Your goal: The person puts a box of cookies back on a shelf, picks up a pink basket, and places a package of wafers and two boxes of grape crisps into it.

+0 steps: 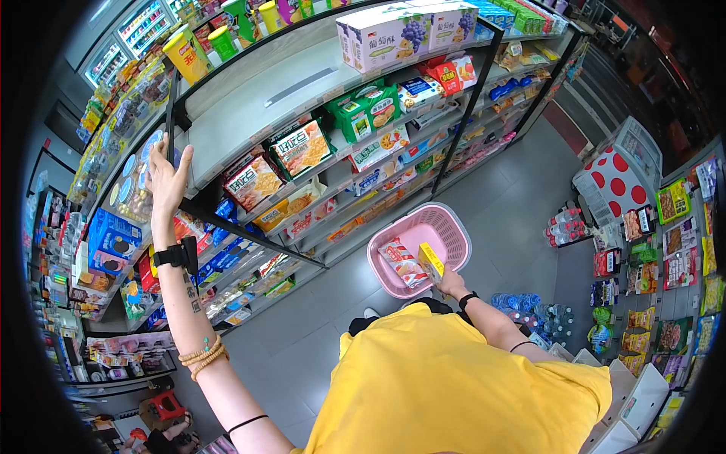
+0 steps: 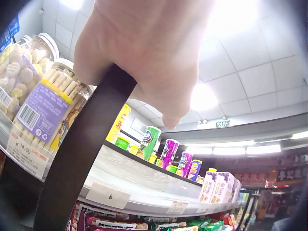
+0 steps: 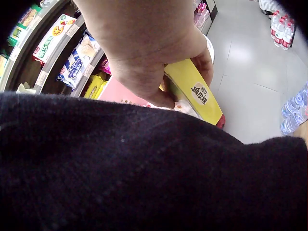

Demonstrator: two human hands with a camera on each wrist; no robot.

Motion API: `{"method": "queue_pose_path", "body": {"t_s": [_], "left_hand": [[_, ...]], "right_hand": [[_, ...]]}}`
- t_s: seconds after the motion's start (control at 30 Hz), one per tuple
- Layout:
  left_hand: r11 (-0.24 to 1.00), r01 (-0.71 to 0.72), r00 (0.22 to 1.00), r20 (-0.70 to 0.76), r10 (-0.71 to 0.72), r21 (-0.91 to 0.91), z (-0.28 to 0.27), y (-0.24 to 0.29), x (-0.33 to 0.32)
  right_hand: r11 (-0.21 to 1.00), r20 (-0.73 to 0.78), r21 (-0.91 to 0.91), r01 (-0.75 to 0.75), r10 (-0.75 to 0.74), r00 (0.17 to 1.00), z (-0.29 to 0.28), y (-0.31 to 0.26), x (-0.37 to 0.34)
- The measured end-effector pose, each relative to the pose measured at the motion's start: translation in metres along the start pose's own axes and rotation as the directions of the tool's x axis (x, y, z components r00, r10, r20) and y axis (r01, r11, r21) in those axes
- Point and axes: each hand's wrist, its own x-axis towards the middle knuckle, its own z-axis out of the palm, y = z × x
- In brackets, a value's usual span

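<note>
Head view: the right hand (image 1: 452,284) grips a yellow box (image 1: 431,261), a slim, straight-edged carton, at the near side of a pink basket (image 1: 466,244); whether the box hangs above the basket or already sits within it is hard to tell. The right wrist view shows the thumb and fingers on opposite sides of the carton, whose smooth yellow face bears a pale round patch with dark characters; part of another side is hidden by the hand. The basket is plastic, rounded at the corners, with perforated walls and a broad smooth rim, and a red-and-white packet (image 1: 402,262) lies inside it, just beside the box. The left hand (image 1: 168,180) is released, fingers extended and thumb spread, at the upper end of a smooth, flat-sided black post (image 2: 79,159); exact fingertip contact cannot be made out. Next to the post, the left wrist view shows a clear, rounded jar (image 2: 45,101) with a purple-and-yellow label, packed with pale sticks. Glossy, crinkled snack packs (image 1: 301,147) line the shelf below, and purple-and-white cartons (image 1: 383,38) printed with grapes stand on the top shelf.
</note>
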Motion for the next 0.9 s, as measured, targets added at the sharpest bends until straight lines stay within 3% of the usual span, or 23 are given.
{"method": "queue_pose_path", "body": {"t_s": [0.33, 0.9], "left_hand": [[0.998, -0.026, 0.999, -0.025, 0.028, 0.062, 0.002, -0.001, -0.001], [0.999, -0.028, 0.999, -0.022, 0.029, 0.017, -0.001, 0.002, -0.003]], "right_hand": [[1.000, -0.006, 0.004, -0.014, 0.014, 1.000, -0.003, -0.004, -0.004], [1.000, -0.006, 0.011, 0.011, -0.011, 1.000, -0.004, -0.003, -0.006]]}}
